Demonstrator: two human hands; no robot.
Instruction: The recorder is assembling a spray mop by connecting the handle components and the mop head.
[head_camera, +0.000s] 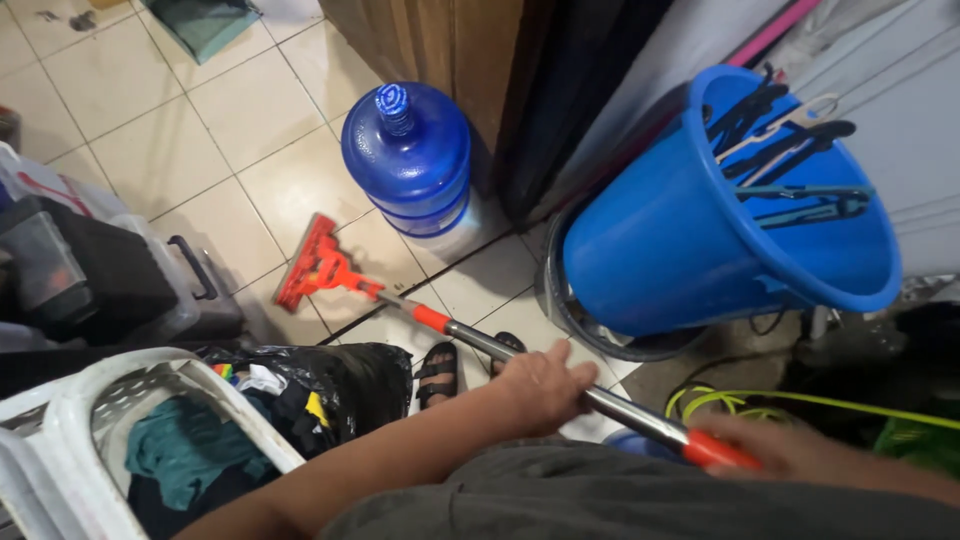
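On mop handle: left hand, right hand, fingers wrapped tight.

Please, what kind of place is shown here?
Probably a home laundry or utility corner: a tiled floor, a white laundry basket with clothes, and a blue bucket holding clothes hangers.
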